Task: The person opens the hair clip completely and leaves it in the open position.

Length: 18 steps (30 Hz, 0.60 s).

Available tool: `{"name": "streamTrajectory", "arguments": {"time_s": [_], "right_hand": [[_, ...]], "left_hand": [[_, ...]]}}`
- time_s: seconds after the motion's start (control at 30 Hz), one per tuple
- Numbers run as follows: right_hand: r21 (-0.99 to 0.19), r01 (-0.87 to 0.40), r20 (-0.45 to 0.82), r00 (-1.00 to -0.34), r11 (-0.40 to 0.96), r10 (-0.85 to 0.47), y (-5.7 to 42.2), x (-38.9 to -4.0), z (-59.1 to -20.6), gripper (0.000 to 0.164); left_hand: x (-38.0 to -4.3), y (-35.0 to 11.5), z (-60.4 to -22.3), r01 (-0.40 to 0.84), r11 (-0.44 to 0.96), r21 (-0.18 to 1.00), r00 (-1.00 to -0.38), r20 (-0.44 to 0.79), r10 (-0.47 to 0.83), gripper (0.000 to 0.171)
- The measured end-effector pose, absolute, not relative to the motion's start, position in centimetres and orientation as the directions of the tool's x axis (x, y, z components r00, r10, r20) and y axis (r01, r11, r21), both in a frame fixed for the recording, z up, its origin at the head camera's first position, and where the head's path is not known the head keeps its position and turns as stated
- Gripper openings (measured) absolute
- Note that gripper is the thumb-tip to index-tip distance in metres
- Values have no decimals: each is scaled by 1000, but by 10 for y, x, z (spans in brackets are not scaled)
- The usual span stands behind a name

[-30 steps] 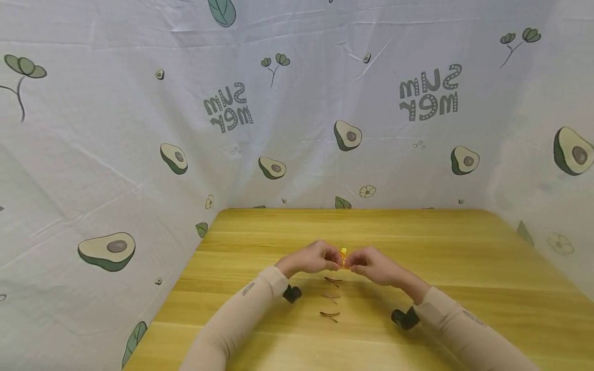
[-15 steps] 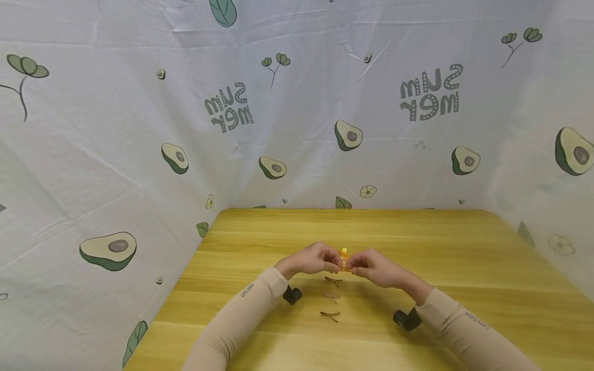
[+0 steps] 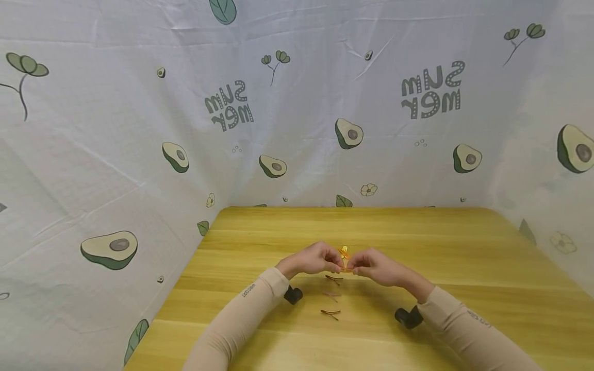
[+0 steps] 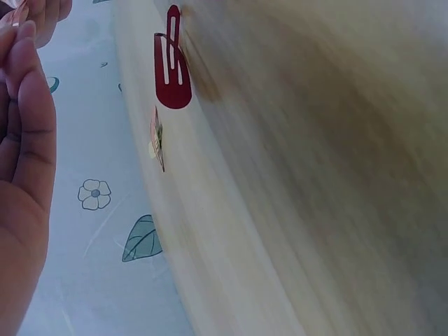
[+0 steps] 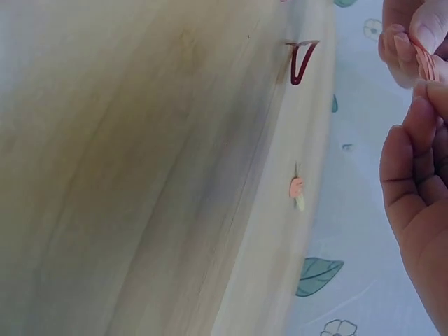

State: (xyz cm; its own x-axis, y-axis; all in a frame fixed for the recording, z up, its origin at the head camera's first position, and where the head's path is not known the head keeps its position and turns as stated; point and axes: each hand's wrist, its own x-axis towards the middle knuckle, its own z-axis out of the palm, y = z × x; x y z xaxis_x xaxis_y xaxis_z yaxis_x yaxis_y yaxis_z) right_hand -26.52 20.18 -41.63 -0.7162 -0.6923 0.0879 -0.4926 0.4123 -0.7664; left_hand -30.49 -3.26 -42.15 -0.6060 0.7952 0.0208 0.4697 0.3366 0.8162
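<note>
Between both hands, an orange snap hair clip [image 3: 346, 269] is held low over the table. My left hand [image 3: 317, 257] pinches its left end with thumb and fingers, and my right hand [image 3: 373, 266] pinches the other end. In the right wrist view the fingers partly cover the clip [image 5: 424, 61]. Just beyond the fingertips lies a yellow and orange hair clip [image 3: 344, 251]. Nearer the body, a dark red snap clip [image 3: 333, 279], a pinkish one [image 3: 331, 294] and a brown one [image 3: 330, 312] lie in a column, their arms sprung apart.
The wooden table [image 3: 260, 232] has a hanging cloth [image 3: 306, 129] with avocado prints behind it and at its sides. Dark wrist devices sit under the left cuff [image 3: 293, 294] and the right cuff [image 3: 408, 317].
Both hands keep their pinch on the orange clip and hardly move. A little more of it shows between the fingertips, slightly apart from the yellow and orange clip beyond.
</note>
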Motion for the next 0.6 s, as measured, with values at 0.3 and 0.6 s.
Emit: {"name": "streamTrajectory", "arguments": {"time_s": [0.3, 0.6], "right_hand": [[-786, -444, 50, -739, 431, -672, 207, -264, -417, 16], [-796, -421, 48, -760, 435, -648, 211, -263, -417, 10]], "left_hand": [[-304, -24, -425, 530, 402, 747, -630, 29, 776, 10], [-305, -17, -426, 563, 444, 697, -646, 35, 763, 9]]}}
